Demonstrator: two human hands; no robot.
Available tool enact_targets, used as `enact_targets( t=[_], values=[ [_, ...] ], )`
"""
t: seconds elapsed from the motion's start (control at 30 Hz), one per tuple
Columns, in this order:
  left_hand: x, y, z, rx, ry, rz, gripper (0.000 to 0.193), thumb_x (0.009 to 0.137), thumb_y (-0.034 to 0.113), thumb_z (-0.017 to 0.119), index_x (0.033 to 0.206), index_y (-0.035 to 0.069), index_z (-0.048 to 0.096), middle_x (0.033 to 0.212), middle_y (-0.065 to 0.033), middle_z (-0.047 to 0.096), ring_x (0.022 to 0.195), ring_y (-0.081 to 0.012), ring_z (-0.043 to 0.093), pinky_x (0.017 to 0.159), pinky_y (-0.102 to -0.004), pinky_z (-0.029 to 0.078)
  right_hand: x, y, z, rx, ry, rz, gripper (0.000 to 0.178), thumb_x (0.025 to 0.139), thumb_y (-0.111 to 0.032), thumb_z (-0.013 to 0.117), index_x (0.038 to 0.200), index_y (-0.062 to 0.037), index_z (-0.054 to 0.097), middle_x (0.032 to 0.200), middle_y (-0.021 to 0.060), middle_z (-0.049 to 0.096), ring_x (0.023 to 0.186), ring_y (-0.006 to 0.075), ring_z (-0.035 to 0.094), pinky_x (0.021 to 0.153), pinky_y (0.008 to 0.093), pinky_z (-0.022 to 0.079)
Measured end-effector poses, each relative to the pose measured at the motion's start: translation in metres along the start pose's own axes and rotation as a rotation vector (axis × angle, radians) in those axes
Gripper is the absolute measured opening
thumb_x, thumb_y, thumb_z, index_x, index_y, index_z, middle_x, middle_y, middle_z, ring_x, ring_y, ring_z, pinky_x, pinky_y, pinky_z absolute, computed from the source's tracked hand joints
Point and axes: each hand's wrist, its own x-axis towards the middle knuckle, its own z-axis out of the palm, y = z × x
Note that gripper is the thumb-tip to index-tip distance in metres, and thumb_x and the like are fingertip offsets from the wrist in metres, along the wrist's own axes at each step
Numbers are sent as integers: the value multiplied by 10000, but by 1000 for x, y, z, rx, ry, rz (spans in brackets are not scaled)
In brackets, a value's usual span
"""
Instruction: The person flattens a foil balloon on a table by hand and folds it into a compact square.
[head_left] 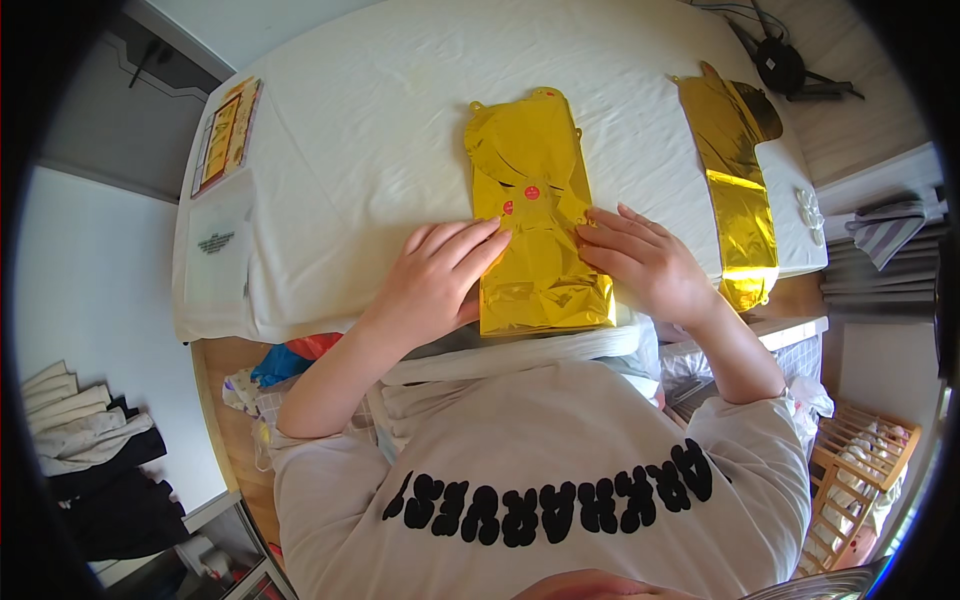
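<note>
A flat gold foil balloon lies lengthwise before me on the cloth-covered table, its near end at the table's front edge. Two small round red stickers mark its middle, and little tabs stick out at its far end. My left hand rests along its left edge, fingers stretched out over the foil; the thumb is mostly hidden. On the opposite edge my right hand lies with its fingers extended and slightly spread. Farther right lies a second gold foil balloon, long and flat, untouched by either hand.
A white cloth covers the table. At its left are a colourful printed packet and a clear plastic bag. A small white coil lies by the right edge. A black device with antennas stands beyond the far right corner.
</note>
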Motion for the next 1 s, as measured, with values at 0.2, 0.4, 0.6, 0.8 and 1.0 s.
enact_targets(
  t=[0.2,0.4,0.6,0.8,1.0],
  values=[
    [0,-1,-2,21,-23,4,580,843,213,760,1393,95,620,1412,-50,622,1257,-216,578,1051,-388,431,6,-5,3,132,131,46,348,730,21,742,1072,-36,721,1216,125,734,1196,301,693,1013,435,575],
    [2,-2,4,-26,43,-24,450,866,117,728,1313,105,684,1351,-25,665,1203,-202,610,1033,-387,432,2,-3,11,271,196,178,351,760,66,734,1100,-13,700,1134,125,761,1063,343,738,934,419,598],
    [4,-6,5,-125,97,-74,373,883,82,696,1255,100,706,1272,-15,710,1149,-213,645,968,-385,474,4,2,9,258,186,162,301,836,53,690,1134,5,690,1081,144,756,980,369,738,893,413,592],
    [10,-7,3,-224,149,-160,184,966,141,688,1143,89,699,1096,-56,749,1008,-267,691,902,-414,504,7,2,6,352,208,392,112,952,-100,694,1006,-15,643,829,195,651,712,369,620,662,437,495],
    [17,-4,4,-402,212,-411,160,1005,185,684,946,59,606,786,-98,702,703,-294,662,668,-405,495,32,2,-4,621,132,769,243,1043,-210,652,933,7,652,688,91,617,618,151,544,611,313,452]
  ],
)
